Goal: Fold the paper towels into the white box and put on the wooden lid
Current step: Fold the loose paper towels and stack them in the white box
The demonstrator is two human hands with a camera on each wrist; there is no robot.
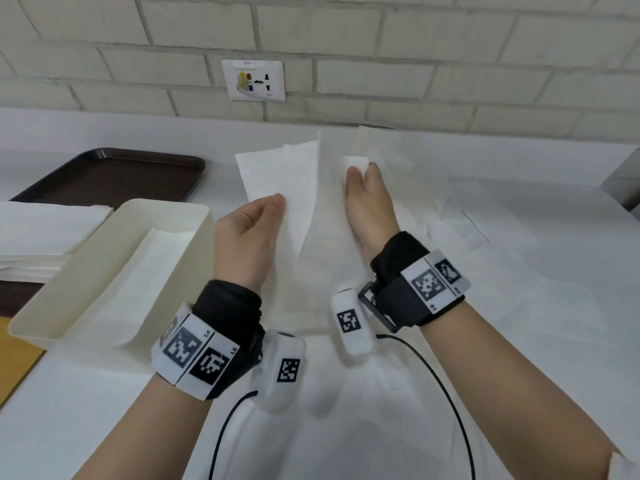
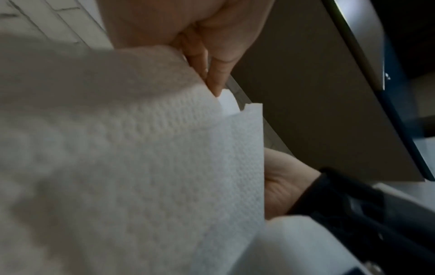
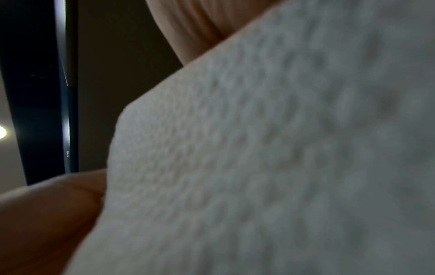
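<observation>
A paper towel [image 1: 304, 202] is held up above the white table [image 1: 519, 306], creased lengthwise down its middle, one half toward each hand; the left hand [image 1: 247, 233] pinches the left half's near edge between thumb and curled fingers; the right hand [image 1: 369, 206] pinches the right half near its far corner, thumb on the near face, fingers behind; in the left wrist view the embossed sheet fills the left of the picture with fingertips [image 2: 215, 81] at its edge; the right wrist view is blurred, mostly towel [image 3: 282, 158]; the white box [image 1: 114, 271] sits open on the table at the near left, just beside the left hand, with a folded towel [image 1: 138, 282] lying inside; a stack of paper towels [image 1: 38, 233] lies left of the box; a dark brown tray [image 1: 114, 174] rests at the far left; more loose towels [image 1: 485, 209] lie flat at the right; a wall socket plate [image 1: 254, 79] is set in the white brick wall [image 1: 415, 46] beyond.
</observation>
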